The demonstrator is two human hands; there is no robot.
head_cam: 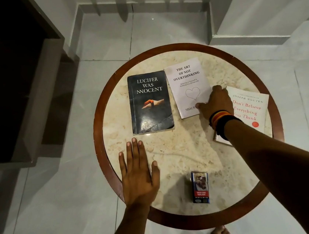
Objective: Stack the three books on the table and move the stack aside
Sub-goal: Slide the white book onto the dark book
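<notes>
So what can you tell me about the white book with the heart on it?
The white book is a thin paperback lying flat and closed, face up, near the middle of the round table. Its cover reads "The Art of Not Overthinking" above a thin outlined heart. It sits tilted slightly, right beside the black book. The right hand rests on its lower right corner, hiding part of the author's name.

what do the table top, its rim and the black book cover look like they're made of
Table top: probably polished marble or a similar stone, cream with mottled veining and a soft sheen. Rim: looks like reddish-brown varnished wood, glossy, though a laminate can't be ruled out. Black book: a paperback, glossy card cover with creases and worn edges.
</notes>
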